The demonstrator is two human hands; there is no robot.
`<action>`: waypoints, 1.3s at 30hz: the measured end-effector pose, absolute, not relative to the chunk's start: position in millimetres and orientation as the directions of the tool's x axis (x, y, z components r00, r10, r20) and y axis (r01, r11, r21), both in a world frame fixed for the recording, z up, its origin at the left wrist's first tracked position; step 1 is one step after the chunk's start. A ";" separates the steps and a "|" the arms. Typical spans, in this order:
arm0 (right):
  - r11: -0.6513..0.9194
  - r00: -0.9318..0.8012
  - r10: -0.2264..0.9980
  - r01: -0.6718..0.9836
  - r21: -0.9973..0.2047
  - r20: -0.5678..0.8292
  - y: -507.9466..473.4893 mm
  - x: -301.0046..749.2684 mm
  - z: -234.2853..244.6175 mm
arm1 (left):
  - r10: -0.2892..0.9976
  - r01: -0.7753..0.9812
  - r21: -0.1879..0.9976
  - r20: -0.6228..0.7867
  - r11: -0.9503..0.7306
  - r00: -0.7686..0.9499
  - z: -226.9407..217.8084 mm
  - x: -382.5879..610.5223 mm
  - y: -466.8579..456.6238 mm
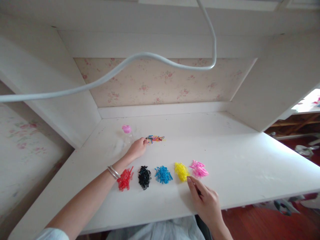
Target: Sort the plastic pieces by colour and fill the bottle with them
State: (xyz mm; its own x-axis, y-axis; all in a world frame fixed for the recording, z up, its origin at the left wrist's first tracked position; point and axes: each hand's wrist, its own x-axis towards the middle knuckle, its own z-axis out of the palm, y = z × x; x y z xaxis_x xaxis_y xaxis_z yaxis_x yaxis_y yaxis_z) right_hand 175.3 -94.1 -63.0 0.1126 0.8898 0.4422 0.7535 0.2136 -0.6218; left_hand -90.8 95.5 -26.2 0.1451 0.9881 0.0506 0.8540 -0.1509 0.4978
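Observation:
On the white desk [237,156] lie five sorted heaps of small elastic bands: red [125,179], black [144,176], blue [163,174], yellow [181,171] and pink [199,168]. Farther back sits a small mixed-colour heap [155,138]. My left hand [137,148] reaches to that mixed heap, fingers curled and pinching at its left edge. Silver bangles circle that wrist. My right hand [205,200] rests near the front edge, fingertips together just below the yellow heap; what they hold, if anything, is too small to see.
A clear bottle with a pink cap [127,130] stands at the back left. A white cable [150,56] hangs across the alcove above the desk. White side panels wall the desk left and right. Red-brown floor shows at the right.

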 end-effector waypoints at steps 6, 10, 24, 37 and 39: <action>0.216 0.104 0.894 0.753 -0.621 0.437 -93.8 174.6 -62.1 | 0.987 0.857 0.489 0.063 -0.160 0.149 -27.7 -88.6 94.5; 0.217 0.108 0.888 0.759 -0.614 0.448 -93.4 173.8 -61.0 | 0.986 0.844 0.510 0.078 -0.168 0.150 -27.0 -87.7 93.8; 0.217 0.099 0.891 0.764 -0.608 0.443 -93.5 174.2 -61.4 | 0.988 0.770 0.621 0.062 -0.147 0.139 -24.1 -88.8 89.0; 0.203 0.088 0.898 0.787 -0.583 0.431 -93.9 174.7 -63.0 | 0.986 0.737 0.655 0.130 -0.166 0.107 -29.1 -88.2 93.2; 0.198 0.089 0.900 0.789 -0.582 0.427 -93.7 174.3 -63.1 | 0.986 0.729 0.664 0.125 -0.164 0.108 -29.1 -88.3 93.4</action>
